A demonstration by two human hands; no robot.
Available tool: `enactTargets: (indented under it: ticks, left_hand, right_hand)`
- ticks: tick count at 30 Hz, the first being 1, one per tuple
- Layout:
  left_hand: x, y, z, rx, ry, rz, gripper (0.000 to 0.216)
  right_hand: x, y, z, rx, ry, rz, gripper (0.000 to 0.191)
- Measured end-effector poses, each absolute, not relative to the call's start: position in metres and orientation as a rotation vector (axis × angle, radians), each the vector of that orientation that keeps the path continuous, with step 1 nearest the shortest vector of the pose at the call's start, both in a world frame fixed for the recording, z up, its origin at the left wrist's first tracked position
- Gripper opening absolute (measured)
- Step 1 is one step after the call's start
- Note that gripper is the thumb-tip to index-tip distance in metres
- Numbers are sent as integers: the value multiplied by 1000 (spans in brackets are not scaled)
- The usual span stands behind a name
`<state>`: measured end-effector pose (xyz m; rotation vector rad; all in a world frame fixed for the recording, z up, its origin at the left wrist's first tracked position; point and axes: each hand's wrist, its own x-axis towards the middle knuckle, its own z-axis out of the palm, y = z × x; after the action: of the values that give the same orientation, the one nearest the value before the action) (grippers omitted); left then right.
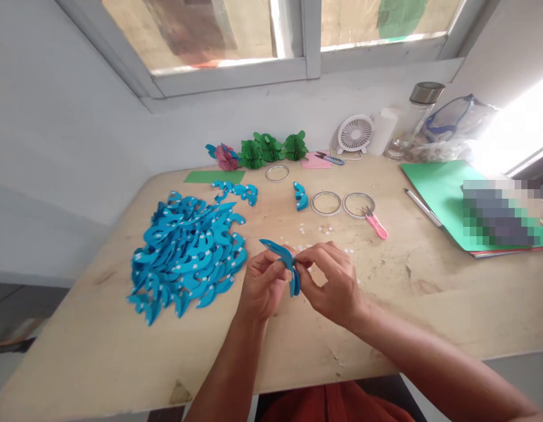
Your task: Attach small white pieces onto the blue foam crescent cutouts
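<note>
A folded blue paper piece (278,251) is up above the table between both hands. My left hand (263,281) grips it near its middle, thumb on the near side. The thumb and forefinger of my right hand (328,278) pinch at its right edge; anything small between those fingertips is hidden. To the left lies a big heap of similar curved blue paper pieces (192,252) with small white squares on them. A few more blue pieces (238,191) lie behind the heap, and one blue piece (300,196) sits apart beyond my hands.
Small white scraps (303,228) dot the wood table (306,357). Behind are tape rolls (326,203), pink-handled snips (376,224), green paper figures (268,147), a small fan (356,135) and a glass bottle (423,105). Green sheets (443,199) and a pen (423,207) lie right.
</note>
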<state>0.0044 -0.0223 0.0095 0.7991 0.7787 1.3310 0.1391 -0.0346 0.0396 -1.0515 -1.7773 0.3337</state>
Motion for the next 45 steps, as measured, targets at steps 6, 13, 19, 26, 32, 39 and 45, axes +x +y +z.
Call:
enactTargets:
  ticks: [6,13,19,26,32,39,45]
  left_hand:
    - [5,-22,12,818,778,1337,23]
    - [6,-21,13,787,782,1352,25]
    - [6,-20,10,682,729,1355,15]
    - [4,-20,10,642,774,1344,17]
    - [3,-18,9,627,732,1384,12]
    - [6,-16,9,626,797,1458,15]
    - [9,-16,13,657,880,1477,15]
  right_hand:
    - [140,-34,39,-1061,-1760,355,13]
    - [140,-34,38,-1095,-1717,403,11]
    - [140,-31,33,-1122,-1647,463,11]
    - [143,-25,32,-1088,-1563,558,18]
    - [145,-22,29,-1099,-1607,615,17]
    - [145,-19,26,-1163,-1566,718,19]
    - [144,-19,25,-1133,-1530,831,21]
